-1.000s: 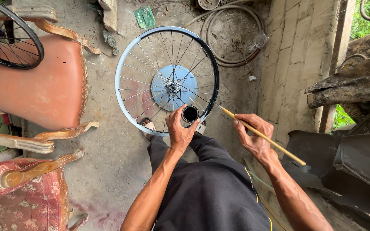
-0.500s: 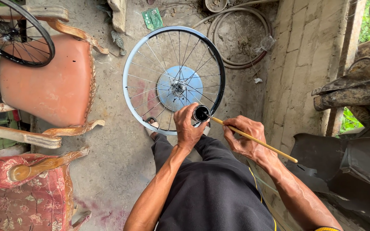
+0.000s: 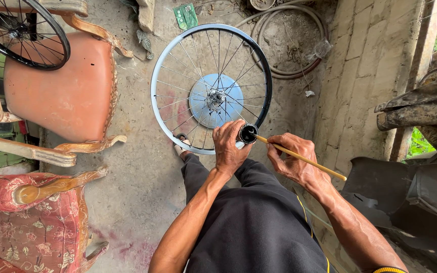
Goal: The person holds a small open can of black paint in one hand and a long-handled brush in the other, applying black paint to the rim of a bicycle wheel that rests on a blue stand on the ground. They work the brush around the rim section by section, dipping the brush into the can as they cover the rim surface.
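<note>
- My left hand (image 3: 230, 146) clamped a small round black tin (image 3: 248, 133) against the near rim of the bicycle wheel (image 3: 211, 88), fingers wrapped round it, mouth of the tin turned up toward me.
- My right hand (image 3: 290, 158) pinched a thin yellow stick (image 3: 299, 158), grip shut on its shaft; tip of the stick sat right at the tin's opening, touching or just inside, couldn't tell which. What was in the tin looked dark, no more detail than that.
- Wheel stood upright on the concrete floor (image 3: 137, 167) betw. my knees & the brick wall (image 3: 360, 76), rim white-blue w/ a black stretch on the right, spokes & hub w/ a pale blue disc behind. My foot in a sandal (image 3: 180, 139) showed at the wheel's lower left edge.
- Step in hand, as I judged it: loading the stick from the tin, wheel not yet being touched by the stick.
- Next move would call for a steady tin, a light lift of the stick so nothing dripped on my dark trousers (image 3: 259, 222), & a short reach to the rim just beside.
- Around: orange padded chair (image 3: 67, 91) at left w/ a second, black wheel (image 3: 21, 30) lying on it, red floral chair (image 3: 26, 227) nearer, a coiled hose (image 3: 299, 45) beyond the wheel.
</note>
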`<state>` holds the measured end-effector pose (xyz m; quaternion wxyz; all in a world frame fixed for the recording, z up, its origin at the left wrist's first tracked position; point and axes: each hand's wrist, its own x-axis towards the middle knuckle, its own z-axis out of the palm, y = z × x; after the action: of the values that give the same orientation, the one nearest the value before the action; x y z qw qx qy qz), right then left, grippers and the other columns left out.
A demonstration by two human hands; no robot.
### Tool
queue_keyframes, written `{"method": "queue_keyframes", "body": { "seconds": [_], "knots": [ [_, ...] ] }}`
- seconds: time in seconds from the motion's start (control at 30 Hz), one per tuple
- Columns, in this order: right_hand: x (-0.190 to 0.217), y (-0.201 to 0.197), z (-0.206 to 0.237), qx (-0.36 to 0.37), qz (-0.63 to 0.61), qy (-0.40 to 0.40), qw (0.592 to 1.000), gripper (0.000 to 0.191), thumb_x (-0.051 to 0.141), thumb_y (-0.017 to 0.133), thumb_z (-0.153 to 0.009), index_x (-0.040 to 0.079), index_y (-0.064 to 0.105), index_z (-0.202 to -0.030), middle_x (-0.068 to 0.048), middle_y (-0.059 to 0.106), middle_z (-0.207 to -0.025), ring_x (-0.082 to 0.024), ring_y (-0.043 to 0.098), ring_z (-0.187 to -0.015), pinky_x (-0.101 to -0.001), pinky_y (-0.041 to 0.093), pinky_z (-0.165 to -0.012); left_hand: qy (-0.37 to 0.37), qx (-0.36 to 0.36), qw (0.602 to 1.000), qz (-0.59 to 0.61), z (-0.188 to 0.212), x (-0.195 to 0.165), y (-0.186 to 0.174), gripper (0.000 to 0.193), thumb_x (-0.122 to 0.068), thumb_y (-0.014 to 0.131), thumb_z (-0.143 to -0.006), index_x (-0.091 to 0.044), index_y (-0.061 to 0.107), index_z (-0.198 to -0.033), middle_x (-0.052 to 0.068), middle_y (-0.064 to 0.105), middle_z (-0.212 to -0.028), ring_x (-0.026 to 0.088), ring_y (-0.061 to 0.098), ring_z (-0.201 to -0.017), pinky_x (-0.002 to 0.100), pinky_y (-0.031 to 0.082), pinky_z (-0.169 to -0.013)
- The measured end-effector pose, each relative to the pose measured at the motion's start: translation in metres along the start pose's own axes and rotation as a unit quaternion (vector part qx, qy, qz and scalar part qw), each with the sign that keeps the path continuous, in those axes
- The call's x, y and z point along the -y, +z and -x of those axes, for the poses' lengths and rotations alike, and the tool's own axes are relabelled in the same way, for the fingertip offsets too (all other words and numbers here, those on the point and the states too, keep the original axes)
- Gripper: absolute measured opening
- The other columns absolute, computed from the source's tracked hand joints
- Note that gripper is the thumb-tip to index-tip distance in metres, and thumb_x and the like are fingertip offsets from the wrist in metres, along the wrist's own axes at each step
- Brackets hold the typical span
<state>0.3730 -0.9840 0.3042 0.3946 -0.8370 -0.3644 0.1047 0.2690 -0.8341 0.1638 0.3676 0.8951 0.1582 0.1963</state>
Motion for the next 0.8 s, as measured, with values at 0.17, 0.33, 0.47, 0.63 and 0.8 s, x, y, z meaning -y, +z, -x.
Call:
{"method": "queue_keyframes", "body": {
  "seconds": [0.17,0.33,0.47,0.63,0.8],
  "knots": [
    [-0.001,0.0,0.001,-0.001,-0.001,0.002,1.0,0.011,0.001,0.074,-0.084,-0.001,0.075,-0.095,-0.01,0.071,-0.075,-0.018,0.069,-0.061,-0.0295,0.056,-0.054,-0.003,0.003,1.0,-0.001,0.003,0.001,0.002,0.07,-0.025,0.091,-0.077,-0.009,0.057,-0.135,0.004,0.067,-0.131,0.023,0.055,-0.13,0.046,0.033,-0.112],
    [-0.002,-0.003,0.005,-0.009,0.005,-0.003,1.0,0.011,0.002,0.074,-0.084,0.0,0.075,-0.095,-0.01,0.071,-0.076,-0.017,0.068,-0.061,-0.0289,0.055,-0.054,-0.007,-0.003,1.0,0.002,0.003,0.0,0.0,0.07,-0.025,0.092,-0.077,-0.01,0.057,-0.136,0.004,0.067,-0.131,0.023,0.056,-0.13,0.046,0.033,-0.112],
    [-0.007,-0.004,0.009,-0.015,-0.002,0.05,0.999,0.01,0.006,0.074,-0.086,0.0,0.077,-0.093,-0.009,0.073,-0.072,-0.015,0.064,-0.052,-0.028,0.051,-0.047,-0.024,0.003,1.0,0.002,0.003,-0.001,-0.006,0.073,-0.026,0.092,-0.072,-0.009,0.058,-0.135,0.006,0.066,-0.13,0.024,0.055,-0.13,0.047,0.033,-0.112],
    [-0.005,0.008,0.021,-0.06,-0.12,0.157,0.978,0.011,0.01,0.071,-0.094,0.0,0.075,-0.098,-0.007,0.074,-0.076,-0.01,0.068,-0.063,-0.0249,0.056,-0.057,-0.018,-0.009,1.0,0.023,-0.001,0.009,-0.032,0.072,-0.026,0.093,-0.074,-0.009,0.058,-0.135,0.007,0.066,-0.131,0.025,0.055,-0.129,0.047,0.033,-0.111],
    [0.012,0.034,0.033,-0.107,-0.24,0.248,0.932,0.016,0.01,0.068,-0.097,-0.003,0.073,-0.104,-0.008,0.075,-0.082,-0.011,0.07,-0.07,-0.0237,0.056,-0.06,-0.01,0.011,0.999,0.033,-0.006,0.031,-0.067,0.074,-0.026,0.093,-0.071,-0.009,0.059,-0.134,0.007,0.066,-0.128,0.026,0.055,-0.127,0.047,0.034,-0.11]
  ]
}}
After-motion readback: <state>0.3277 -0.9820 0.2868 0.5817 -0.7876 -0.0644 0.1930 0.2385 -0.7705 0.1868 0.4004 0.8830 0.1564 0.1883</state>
